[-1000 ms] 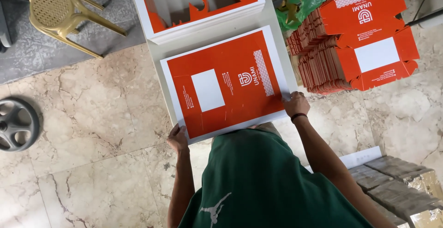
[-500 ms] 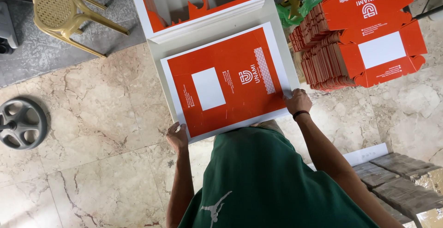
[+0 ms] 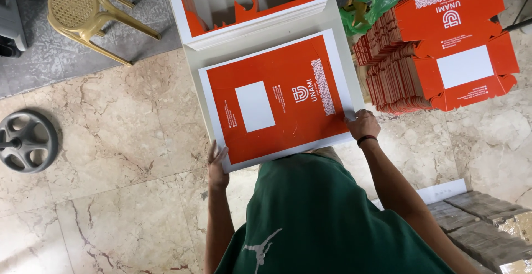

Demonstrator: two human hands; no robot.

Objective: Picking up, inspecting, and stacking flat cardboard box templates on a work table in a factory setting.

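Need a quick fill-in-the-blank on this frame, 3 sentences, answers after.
1. Both hands grip the near corners of a flat printed sheet whose main colour is ____.
2. The wrist of the right hand wears a dark ____.
3. The plastic stool on the floor at upper left is ____ in colour.

The left hand holds the other corner.

Answers: orange; band; yellow

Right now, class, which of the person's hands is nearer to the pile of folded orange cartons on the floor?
Right. The right hand rests on the orange sheet's near right corner, just beside the carton pile. The left hand grips the sheet's near left corner, on the far side from the pile.
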